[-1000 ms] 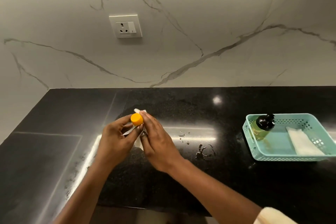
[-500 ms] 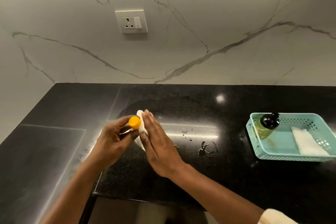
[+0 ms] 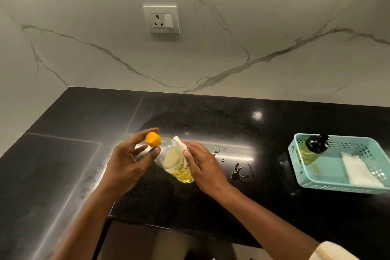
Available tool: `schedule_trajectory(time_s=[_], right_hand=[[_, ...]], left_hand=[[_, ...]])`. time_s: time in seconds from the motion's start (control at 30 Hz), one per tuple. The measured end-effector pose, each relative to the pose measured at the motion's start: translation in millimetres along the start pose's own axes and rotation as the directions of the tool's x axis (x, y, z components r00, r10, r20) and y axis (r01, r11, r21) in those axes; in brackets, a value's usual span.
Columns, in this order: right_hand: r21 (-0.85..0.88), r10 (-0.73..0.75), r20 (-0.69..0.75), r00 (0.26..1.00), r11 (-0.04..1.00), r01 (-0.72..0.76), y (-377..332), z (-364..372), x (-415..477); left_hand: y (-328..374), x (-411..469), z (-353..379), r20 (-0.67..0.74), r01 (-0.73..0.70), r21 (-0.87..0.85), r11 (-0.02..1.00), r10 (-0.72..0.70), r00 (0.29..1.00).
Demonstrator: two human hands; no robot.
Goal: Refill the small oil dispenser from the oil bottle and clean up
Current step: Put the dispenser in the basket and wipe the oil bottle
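Observation:
A clear oil bottle (image 3: 176,161) with an orange cap (image 3: 153,138) and yellow oil in its lower part stands tilted on the black counter (image 3: 263,207) at centre. My left hand (image 3: 128,161) grips it at the neck, fingers curled just under the cap. My right hand (image 3: 203,167) presses a white tissue (image 3: 178,141) against the bottle's right side; most of the tissue is hidden behind the fingers. The small oil dispenser (image 3: 312,148), with a black pump top, stands in the left end of a teal basket (image 3: 295,154) at the right.
A folded white tissue (image 3: 358,170) lies in the basket beside the dispenser. Oil drops and a ring-shaped smear (image 3: 241,171) mark the counter right of my hands. A wall socket (image 3: 161,19) sits on the marble backsplash. The counter's front edge runs just below my wrists.
My hands have parted slightly, so the bottle body now shows between them. My right hand with the tissue has slid down the bottle's side. The camera has shifted, moving the scene rightward.

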State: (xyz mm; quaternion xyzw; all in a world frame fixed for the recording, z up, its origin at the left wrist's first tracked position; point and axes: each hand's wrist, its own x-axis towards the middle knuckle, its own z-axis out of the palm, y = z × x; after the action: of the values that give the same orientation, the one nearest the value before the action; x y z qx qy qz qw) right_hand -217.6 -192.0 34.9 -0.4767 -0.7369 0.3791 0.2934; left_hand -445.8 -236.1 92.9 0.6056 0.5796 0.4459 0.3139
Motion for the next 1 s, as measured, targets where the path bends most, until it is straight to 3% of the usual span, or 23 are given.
schedule_trajectory(time_s=[0.07,0.13,0.3,0.4,0.5,0.63,0.87,1.0], right_hand=[[0.12,-0.015,-0.081,0.997,0.992,0.025,-16,10,-4],[0.21,-0.046,-0.054,0.998,0.976,0.056,-32,20,-11],[0.229,-0.065,0.076,0.995,0.972,0.046,-61,18,2],[0.135,0.004,0.183,0.983,0.99,-0.03,-57,8,14],[0.057,0.161,0.328,0.931,0.98,-0.19,-36,-3,11],[-0.023,0.144,0.328,0.934,0.989,-0.144,2,5,-12],[0.307,0.067,0.356,0.932,0.934,-0.185,-29,26,-18],[-0.048,0.0,0.339,0.941,0.999,0.017,-12,27,2]], left_hand=[[9,-3,15,-0.22,0.041,0.034,0.999,-0.032,0.975],[13,-11,30,-0.384,0.051,0.011,0.999,-0.042,0.923],[13,-22,53,-0.541,-0.01,-0.169,0.986,-0.084,0.837],[6,-26,56,-0.487,-0.036,-0.449,0.893,-0.211,0.848],[-2,-30,47,-0.369,-0.005,-0.462,0.887,-0.188,0.91],[-6,-34,28,-0.285,0.043,-0.492,0.869,-0.208,0.936],[-12,-40,18,-0.218,0.075,-0.482,0.873,-0.203,0.955],[-7,-45,20,-0.258,0.065,-0.477,0.876,-0.21,0.943]])
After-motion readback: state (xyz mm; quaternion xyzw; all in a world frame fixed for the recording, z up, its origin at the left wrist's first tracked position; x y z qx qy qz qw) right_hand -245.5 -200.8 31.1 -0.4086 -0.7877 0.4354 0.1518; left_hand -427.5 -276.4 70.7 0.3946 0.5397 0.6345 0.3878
